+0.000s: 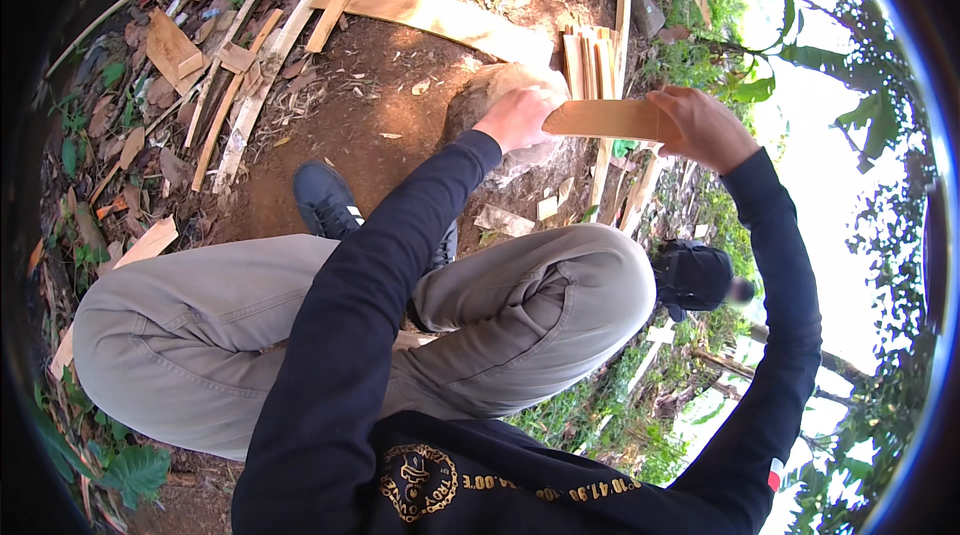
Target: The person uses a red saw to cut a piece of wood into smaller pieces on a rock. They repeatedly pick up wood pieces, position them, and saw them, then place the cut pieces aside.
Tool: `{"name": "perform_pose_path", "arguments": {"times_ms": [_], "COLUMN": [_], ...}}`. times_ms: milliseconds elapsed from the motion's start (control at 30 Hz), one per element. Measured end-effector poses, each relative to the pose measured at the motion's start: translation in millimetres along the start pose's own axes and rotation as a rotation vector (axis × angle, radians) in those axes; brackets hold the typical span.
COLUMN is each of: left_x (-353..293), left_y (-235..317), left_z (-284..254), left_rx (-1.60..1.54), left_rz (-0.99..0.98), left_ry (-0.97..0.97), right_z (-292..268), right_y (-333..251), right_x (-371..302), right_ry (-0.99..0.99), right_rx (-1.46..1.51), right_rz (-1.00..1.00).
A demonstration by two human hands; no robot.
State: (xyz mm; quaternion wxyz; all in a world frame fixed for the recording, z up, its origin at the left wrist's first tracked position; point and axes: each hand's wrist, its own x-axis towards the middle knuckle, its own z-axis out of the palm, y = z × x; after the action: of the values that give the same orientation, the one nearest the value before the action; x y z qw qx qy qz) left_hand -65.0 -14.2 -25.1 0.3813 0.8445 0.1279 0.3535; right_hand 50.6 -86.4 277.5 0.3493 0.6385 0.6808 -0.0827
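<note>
Between my two hands, a short flat wooden board is held up roughly level, its brown face toward me. My left hand grips its left end, with the fingers partly hidden. At the other end, my right hand is closed on the board, thumb on the near side. Under and behind my left hand lies a large stone. Just beyond the board stands a bundle of narrow wooden slats.
A long plank lies on the ground ahead. Several long strips and wood scraps lie to the left among leaves. Small offcuts are near my knee. A person in dark clothing is farther off at the right, by plants.
</note>
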Motion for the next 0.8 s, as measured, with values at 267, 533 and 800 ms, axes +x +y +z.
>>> {"name": "perform_pose_path", "arguments": {"times_ms": [267,533,800], "left_x": [-4.7,-5.8,-3.7], "left_y": [-3.1,-1.7,0.4], "left_z": [-0.3,-3.4,-6.8], "left_rx": [-0.019,-0.057,-0.045], "left_rz": [0.008,0.015,0.01], "left_ry": [-0.005,-0.01,-0.007], "right_z": [6.5,11.5,10.3], "right_y": [-8.0,-10.4,-9.4], "right_x": [2.0,-1.4,-1.7], "right_ry": [0.207,0.237,0.26], "right_rx": [0.018,0.012,0.048], "right_rz": [-0.094,-0.049,-0.076]}}
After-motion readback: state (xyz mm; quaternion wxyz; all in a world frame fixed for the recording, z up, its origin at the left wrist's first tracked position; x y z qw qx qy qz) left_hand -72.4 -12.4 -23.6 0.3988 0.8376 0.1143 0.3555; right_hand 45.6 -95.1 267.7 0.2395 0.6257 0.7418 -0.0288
